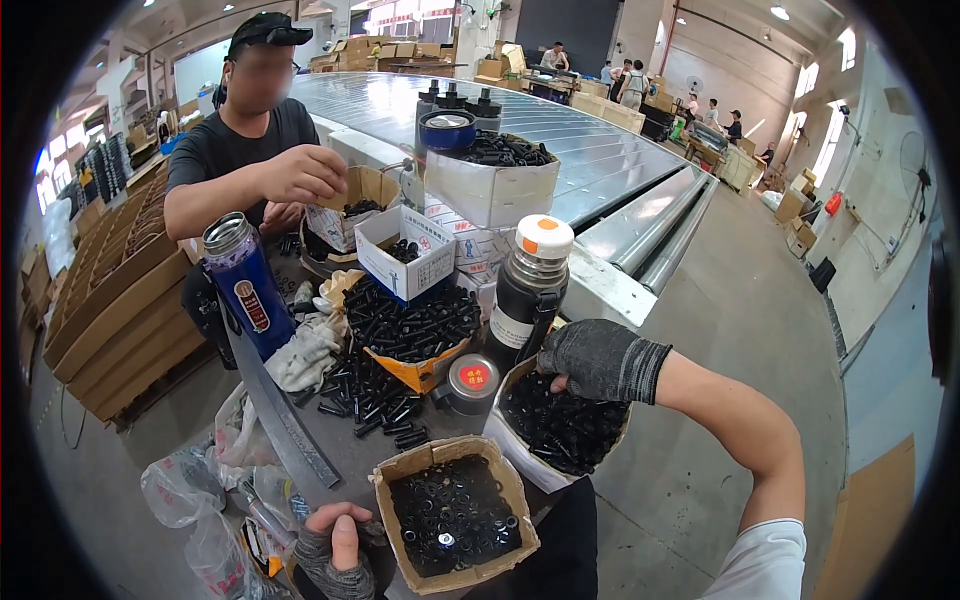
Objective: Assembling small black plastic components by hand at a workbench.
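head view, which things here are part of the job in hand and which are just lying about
In use: right hand reaching into box of black screws; left hand beside box of washers.

Lying about: blue flask, black flask, rag, small tin.

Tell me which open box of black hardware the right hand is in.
The gloved right hand is in the white-sided box of black screws at the table's right edge; the torn brown cardboard box of black washers beside it is untouched.

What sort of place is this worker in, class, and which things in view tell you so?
Most likely a factory or assembly workshop. Open cardboard boxes of black screws and washers crowd the bench, a long metal conveyor table runs behind, and stacked cartons and other workers fill the hall.
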{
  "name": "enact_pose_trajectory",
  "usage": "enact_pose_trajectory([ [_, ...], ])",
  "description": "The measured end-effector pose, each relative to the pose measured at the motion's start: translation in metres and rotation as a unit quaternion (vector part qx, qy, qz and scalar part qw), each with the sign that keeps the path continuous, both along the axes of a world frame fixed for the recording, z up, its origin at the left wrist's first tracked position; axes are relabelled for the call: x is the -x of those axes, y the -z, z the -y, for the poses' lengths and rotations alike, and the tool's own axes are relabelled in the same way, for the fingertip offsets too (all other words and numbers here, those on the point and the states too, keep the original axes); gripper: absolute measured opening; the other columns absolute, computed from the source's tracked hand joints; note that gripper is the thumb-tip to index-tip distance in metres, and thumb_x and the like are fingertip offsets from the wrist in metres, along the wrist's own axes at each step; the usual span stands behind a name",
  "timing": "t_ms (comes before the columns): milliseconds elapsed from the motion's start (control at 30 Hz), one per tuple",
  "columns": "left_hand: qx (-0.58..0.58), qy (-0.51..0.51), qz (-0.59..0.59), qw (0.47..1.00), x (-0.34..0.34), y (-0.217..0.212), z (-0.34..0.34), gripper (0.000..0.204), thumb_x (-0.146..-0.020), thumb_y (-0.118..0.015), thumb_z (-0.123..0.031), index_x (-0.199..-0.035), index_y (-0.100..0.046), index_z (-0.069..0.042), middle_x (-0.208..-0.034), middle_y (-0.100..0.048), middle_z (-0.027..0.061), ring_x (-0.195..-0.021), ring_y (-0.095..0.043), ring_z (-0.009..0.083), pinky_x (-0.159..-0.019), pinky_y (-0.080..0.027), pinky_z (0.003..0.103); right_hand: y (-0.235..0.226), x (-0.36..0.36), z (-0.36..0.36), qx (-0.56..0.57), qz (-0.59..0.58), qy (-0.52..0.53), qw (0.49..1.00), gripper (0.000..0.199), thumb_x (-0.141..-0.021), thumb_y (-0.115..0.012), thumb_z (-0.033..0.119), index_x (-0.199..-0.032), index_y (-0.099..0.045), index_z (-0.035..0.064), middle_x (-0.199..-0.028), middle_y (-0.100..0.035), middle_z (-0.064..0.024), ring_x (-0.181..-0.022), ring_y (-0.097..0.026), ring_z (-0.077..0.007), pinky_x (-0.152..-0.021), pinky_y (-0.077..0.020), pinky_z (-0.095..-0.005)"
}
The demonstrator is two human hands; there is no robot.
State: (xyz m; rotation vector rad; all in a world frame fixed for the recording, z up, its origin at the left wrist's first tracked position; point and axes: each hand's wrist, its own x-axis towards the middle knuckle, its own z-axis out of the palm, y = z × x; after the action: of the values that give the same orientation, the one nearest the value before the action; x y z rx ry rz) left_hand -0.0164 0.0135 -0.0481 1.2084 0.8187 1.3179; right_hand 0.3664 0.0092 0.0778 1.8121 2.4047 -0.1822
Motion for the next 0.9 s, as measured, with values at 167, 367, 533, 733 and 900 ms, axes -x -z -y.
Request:
enact_pose_trajectory([
  [167, 0.003, -0.002, -0.007, 1.000, 0.000, -0.002, 0.000, 0.016, -0.099, -0.057, -0.009, -0.111, -0.064, 0.000, -0.097, -0.070, 0.0094, -0.080, -0.063, 0.0156, -0.073, -0.051, 0.030, 0.014, -0.009, 0.000, -0.022, 0.040, -0.044, 0.998, 0.024, -0.082, -0.069, 0.021, -0.099, -0.068, 0.0043, -0.093, -0.063, -0.0142, -0.091, -0.063, -0.0337, -0.081, -0.0521, -0.0432],
  [367, -0.041, -0.003, -0.022, 0.999, -0.001, -0.002, -0.002, 0.016, -0.100, -0.056, -0.009, -0.110, -0.064, 0.000, -0.098, -0.070, 0.0101, -0.083, -0.063, 0.0163, -0.076, -0.051, 0.031, 0.010, -0.017, 0.006, -0.052, -0.067, -0.048, 0.995, 0.016, -0.077, -0.068, 0.009, -0.093, -0.067, 0.0049, -0.092, -0.066, -0.0131, -0.091, -0.066, -0.0312, -0.079, -0.0534, -0.0412],
  [533, -0.045, 0.013, -0.033, 0.998, 0.002, -0.014, -0.002, 0.016, -0.099, -0.058, -0.010, -0.111, -0.065, -0.001, -0.097, -0.070, 0.0090, -0.084, -0.063, 0.0163, -0.078, -0.050, 0.031, -0.039, -0.006, 0.020, -0.168, -0.102, -0.040, 0.980, 0.020, -0.081, -0.067, 0.007, -0.101, -0.067, 0.0070, -0.095, -0.066, -0.0123, -0.092, -0.065, -0.0311, -0.081, -0.0526, -0.0400],
  [733, -0.290, -0.069, -0.261, 0.918, 0.009, -0.049, -0.035, 0.016, -0.085, -0.066, 0.002, -0.099, -0.064, -0.003, -0.091, -0.065, 0.0124, -0.083, -0.064, 0.0267, -0.075, -0.051, 0.035, -0.070, 0.023, 0.049, -0.185, -0.114, -0.047, 0.975, 0.014, -0.084, -0.067, 0.010, -0.098, -0.067, 0.0077, -0.092, -0.065, -0.0115, -0.087, -0.066, -0.0311, -0.075, -0.0530, -0.0397],
  [900, -0.374, 0.012, -0.394, 0.840, 0.011, -0.074, -0.093, 0.017, -0.081, -0.070, -0.002, -0.098, -0.067, -0.004, -0.095, -0.065, 0.0134, -0.088, -0.065, 0.0318, -0.077, -0.052, 0.037, -0.052, 0.071, 0.028, -0.155, -0.091, -0.129, 0.975, 0.016, -0.082, -0.065, 0.008, -0.098, -0.065, 0.0064, -0.093, -0.062, -0.0112, -0.089, -0.064, -0.0301, -0.077, -0.0531, -0.0379],
])
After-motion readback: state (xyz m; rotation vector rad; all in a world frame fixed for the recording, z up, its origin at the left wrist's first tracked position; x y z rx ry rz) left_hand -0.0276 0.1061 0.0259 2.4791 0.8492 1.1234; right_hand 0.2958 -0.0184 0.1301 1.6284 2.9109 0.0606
